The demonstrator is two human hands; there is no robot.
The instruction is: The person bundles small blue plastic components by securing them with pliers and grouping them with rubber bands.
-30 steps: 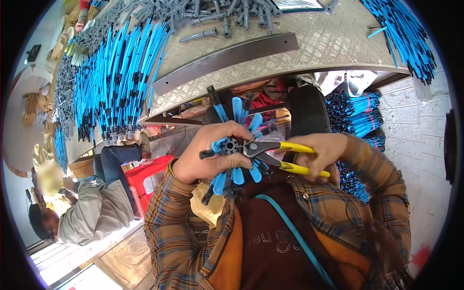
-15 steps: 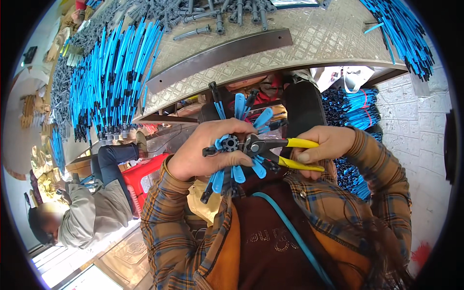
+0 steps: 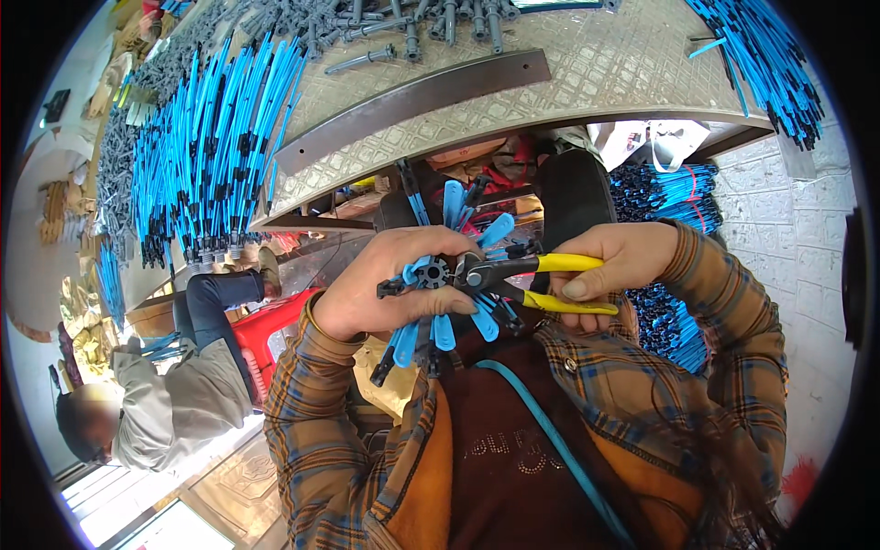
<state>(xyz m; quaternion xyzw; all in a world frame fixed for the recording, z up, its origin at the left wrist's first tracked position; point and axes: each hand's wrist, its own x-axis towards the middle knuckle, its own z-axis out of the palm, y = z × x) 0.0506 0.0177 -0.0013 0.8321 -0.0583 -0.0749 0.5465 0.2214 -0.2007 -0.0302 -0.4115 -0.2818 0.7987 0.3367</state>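
Observation:
My left hand [image 3: 394, 280] is closed around a round black slotted hub [image 3: 432, 272] with blue paddle-tipped arms [image 3: 453, 203] and black clips fanning out on all sides. Yellow-handled pliers [image 3: 570, 263] rest in my right hand [image 3: 623, 266], with the thumb on one handle and fingers round the other. Their dark metal jaws [image 3: 474, 274] meet the hub's right side, beside my left thumb. The handles stand apart. What lies between the jaws is too small to make out.
Ahead, a patterned table [image 3: 596, 78] carries a dark metal bar [image 3: 412, 108], grey plastic parts [image 3: 367, 58] and blue rods [image 3: 215, 147]. More blue bundles [image 3: 678, 197] are stacked to the right. At left a person [image 3: 179, 394] sits near a red stool [image 3: 266, 344].
Both hands, the hub and the pliers have shifted only slightly. My right hand's fingers have moved a little on the handles, and the pliers' handles look slightly closer together.

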